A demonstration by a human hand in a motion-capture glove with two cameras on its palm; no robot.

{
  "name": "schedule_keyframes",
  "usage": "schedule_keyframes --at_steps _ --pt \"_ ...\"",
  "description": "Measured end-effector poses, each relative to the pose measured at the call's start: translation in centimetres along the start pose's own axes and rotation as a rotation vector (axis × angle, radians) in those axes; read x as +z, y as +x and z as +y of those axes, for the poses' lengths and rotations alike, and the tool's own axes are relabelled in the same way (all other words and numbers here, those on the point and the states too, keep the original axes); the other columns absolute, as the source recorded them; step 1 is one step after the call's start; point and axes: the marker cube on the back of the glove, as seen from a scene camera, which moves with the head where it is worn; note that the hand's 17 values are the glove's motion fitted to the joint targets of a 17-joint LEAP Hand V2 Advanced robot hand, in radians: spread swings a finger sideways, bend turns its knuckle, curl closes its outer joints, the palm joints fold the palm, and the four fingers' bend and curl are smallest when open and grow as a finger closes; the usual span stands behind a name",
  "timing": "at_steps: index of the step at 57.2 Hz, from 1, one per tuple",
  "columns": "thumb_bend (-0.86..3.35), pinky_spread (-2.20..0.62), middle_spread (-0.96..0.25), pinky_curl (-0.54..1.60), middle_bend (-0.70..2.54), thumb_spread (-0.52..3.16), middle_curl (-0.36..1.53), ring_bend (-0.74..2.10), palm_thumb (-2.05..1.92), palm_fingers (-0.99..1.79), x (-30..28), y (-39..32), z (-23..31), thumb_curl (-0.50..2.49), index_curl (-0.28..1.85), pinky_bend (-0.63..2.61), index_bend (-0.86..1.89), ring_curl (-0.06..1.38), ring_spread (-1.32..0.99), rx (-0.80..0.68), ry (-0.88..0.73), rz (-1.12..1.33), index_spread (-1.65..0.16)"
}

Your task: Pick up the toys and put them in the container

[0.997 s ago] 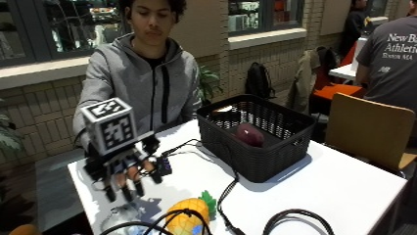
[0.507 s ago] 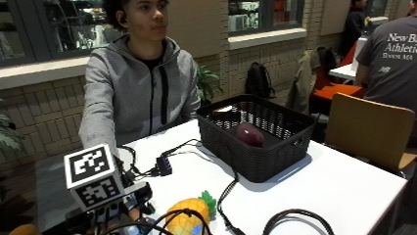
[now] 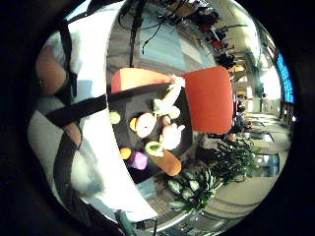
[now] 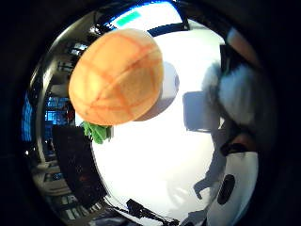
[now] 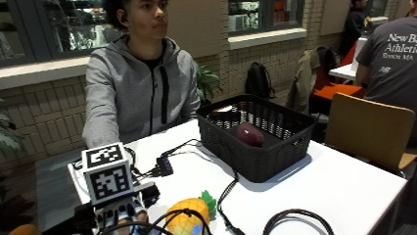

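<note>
Bare table [image 5: 338,181] lies between pineapple toy [image 5: 186,218] and seemingly open-topped basket [image 5: 257,142].

"Athletics" on grey T-shirt [image 5: 391,54]

Your gloved right hand [image 5: 120,215] has dropped from above the table's near-left corner to the tabletop, closing in beside the toy pineapple [image 5: 186,218]. Pineapple now fills the thumb-side palm view; fingers not yet around it.

pineapple toy [image 5: 187,215]: on table, near edge | black basket [image 5: 261,147]: holds dark-red toy [image 5: 249,134], perhaps fruit
</note>
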Motion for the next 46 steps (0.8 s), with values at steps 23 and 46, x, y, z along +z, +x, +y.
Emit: schedule_keyframes --at_steps 23,46 --pt "0.28 -0.35 -0.18 0.42 0.37 1.07 0.49 1.12 0.8 0.81 -12.0 -2.1 3.9 0.79 0.52 1.24 0.5 0.56 -0.32 -0.172 0.099 -0.265 -0.35" --pt "0.25 -0.36 -0.25 0.46 0.4 0.83 0.69 1.17 0.78 0.75 -18.1 -28.3 12.5 1.02 0.71 1.27 0.53 0.6 -0.34 -0.825 0.198 -0.302 -0.37"
